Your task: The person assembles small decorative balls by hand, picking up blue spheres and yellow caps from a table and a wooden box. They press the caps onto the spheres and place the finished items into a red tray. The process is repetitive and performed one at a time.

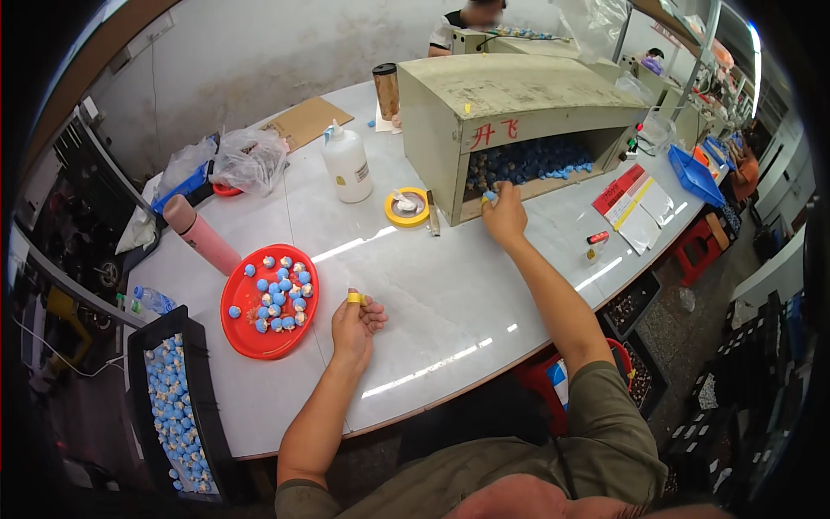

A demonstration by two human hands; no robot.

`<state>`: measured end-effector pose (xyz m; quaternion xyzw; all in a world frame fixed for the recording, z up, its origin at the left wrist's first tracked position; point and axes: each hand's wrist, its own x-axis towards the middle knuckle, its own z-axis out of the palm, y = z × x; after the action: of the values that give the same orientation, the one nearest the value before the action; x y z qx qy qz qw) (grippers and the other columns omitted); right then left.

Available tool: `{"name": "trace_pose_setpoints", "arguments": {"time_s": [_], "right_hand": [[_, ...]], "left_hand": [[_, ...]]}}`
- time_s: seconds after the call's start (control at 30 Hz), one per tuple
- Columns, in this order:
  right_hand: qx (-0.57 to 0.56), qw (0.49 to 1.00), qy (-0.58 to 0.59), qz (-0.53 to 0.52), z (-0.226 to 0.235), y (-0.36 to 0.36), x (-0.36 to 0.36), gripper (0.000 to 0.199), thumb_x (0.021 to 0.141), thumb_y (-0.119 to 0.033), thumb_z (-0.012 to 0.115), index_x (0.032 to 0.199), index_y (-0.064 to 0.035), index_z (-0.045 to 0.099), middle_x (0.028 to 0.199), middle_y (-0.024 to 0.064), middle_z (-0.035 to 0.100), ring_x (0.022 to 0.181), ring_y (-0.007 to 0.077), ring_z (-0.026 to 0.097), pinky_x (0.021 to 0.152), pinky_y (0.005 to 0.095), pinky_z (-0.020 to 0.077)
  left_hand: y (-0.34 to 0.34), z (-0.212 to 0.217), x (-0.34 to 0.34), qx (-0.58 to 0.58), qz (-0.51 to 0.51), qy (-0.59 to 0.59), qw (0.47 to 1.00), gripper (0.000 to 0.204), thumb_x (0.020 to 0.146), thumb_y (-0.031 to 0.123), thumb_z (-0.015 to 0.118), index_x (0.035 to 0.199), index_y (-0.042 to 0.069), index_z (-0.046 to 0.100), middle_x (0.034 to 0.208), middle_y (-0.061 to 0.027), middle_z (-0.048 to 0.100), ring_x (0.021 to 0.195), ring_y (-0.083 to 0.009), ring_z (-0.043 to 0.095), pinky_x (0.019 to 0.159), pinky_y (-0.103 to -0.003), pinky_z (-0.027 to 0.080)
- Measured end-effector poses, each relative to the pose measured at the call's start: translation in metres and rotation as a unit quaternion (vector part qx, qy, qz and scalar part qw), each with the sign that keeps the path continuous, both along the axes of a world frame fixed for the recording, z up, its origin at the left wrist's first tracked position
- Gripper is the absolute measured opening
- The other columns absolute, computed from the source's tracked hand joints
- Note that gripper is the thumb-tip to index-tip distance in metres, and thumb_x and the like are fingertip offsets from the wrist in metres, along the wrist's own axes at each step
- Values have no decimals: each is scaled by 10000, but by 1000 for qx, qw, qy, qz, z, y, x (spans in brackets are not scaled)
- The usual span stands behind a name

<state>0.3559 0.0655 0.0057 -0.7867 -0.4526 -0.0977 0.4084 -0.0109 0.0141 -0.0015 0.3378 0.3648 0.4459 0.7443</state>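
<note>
My right hand [505,214] is at the lower front edge of a pale green metal box [432,130]. Its fingers pinch a small blue piece [490,196]. Many dark blue pieces [527,164] lie heaped inside the box's opening. Over the white table, to the right of a red round tray [229,298], is my left hand [353,333], its fingers curled and yellow tape [354,297] round one digit. Whether it holds something small, I cannot make out. Several light blue balls with pale, cream-coloured bits [274,288] lie on the tray.
A black bin [138,381] of similar balls stands at the table's left edge. Behind the tray are a pink bottle [203,235], a white squeeze bottle [347,164] and a yellow tape roll [406,208]. Booklets [635,203] and a blue tray [694,176] lie rightward. A person sits beyond the box.
</note>
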Motion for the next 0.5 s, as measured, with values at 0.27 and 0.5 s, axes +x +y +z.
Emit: {"name": "trace_pose_setpoints", "arguments": {"time_s": [0.27, 0.5], "right_hand": [[-120, 992, -28, -7, -4, 17, 14, 358, 801, -213, 691, 1101, -69, 559, 1071, 162, 638, 984, 376, 643, 805, 476, 517], [25, 984, 120, 132, -12, -20, -23, 295, 781, -130, 702, 1023, -44, 558, 964, 121, 634, 814, 247, 646, 697, 382, 514]], "left_hand": [[-1, 2, 1, 9, -18, 49, 999, 253, 1033, 267, 509, 1118, 35, 561, 916, -100, 659, 755, -161, 657, 664, -256, 547], [-7, 3, 5, 4, -83, 56, 995, 240, 1030, 221, 521, 1158, 22, 562, 976, -108, 658, 838, -166, 664, 754, -274, 557]]}}
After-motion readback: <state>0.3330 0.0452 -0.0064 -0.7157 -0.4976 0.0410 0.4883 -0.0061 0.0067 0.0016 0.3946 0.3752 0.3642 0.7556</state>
